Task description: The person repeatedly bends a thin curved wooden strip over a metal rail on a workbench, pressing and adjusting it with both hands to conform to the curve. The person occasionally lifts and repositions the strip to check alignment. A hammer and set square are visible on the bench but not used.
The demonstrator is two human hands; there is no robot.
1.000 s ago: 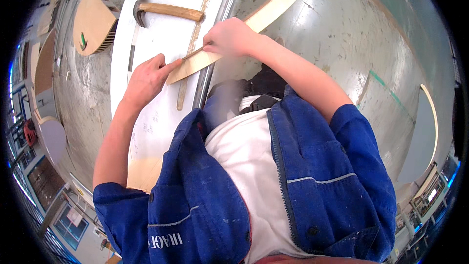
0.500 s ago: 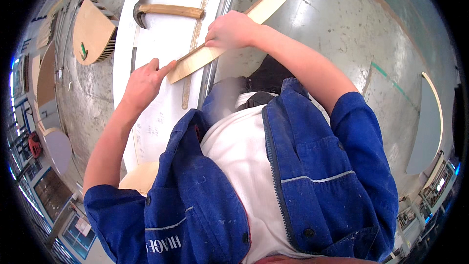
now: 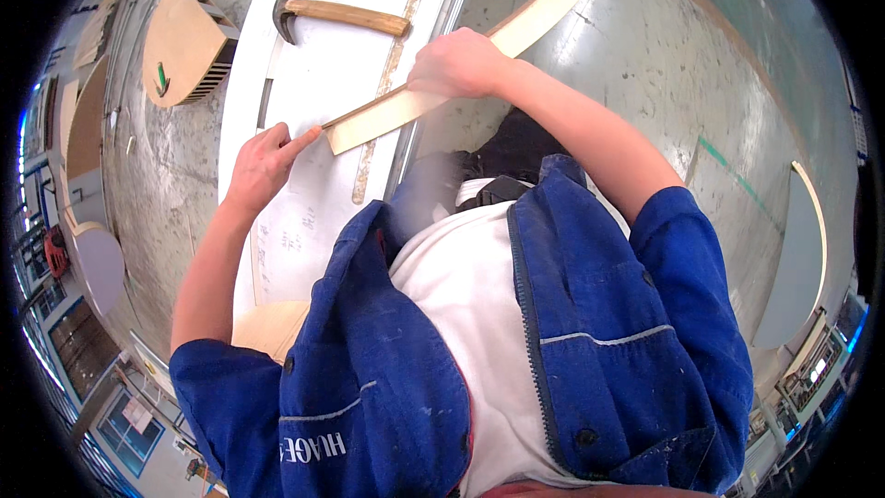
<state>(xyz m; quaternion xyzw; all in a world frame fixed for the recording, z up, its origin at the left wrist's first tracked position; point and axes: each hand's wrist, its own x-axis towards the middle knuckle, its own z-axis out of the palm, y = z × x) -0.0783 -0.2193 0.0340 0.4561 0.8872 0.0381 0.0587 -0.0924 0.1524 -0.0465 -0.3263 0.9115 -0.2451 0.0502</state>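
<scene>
A long, curved strip of pale wood (image 3: 380, 120) slants across the white worktop, its far end bending away to the upper right. My right hand (image 3: 466, 63) is closed over the strip's upper edge, the fingertips partly hidden behind it. At the strip's near-left end, my left hand (image 3: 265, 166) has its index finger stretched out, the tip touching the corner. The other left fingers are curled and partly out of sight. A claw hammer (image 3: 348, 16) with a wooden handle lies on the white worktop (image 3: 318, 65) beyond both hands.
Curved wooden panels (image 3: 184, 41) stand on the floor at the left, one with a green-handled tool (image 3: 162, 79) on it. A light wooden piece (image 3: 267, 327) shows beside my left elbow. To the right is a grey curved panel (image 3: 795, 263) with a pale edge.
My left index finger has slid from along the strip's edge to its end corner. The view has shifted slightly, while my right hand keeps its hold.
</scene>
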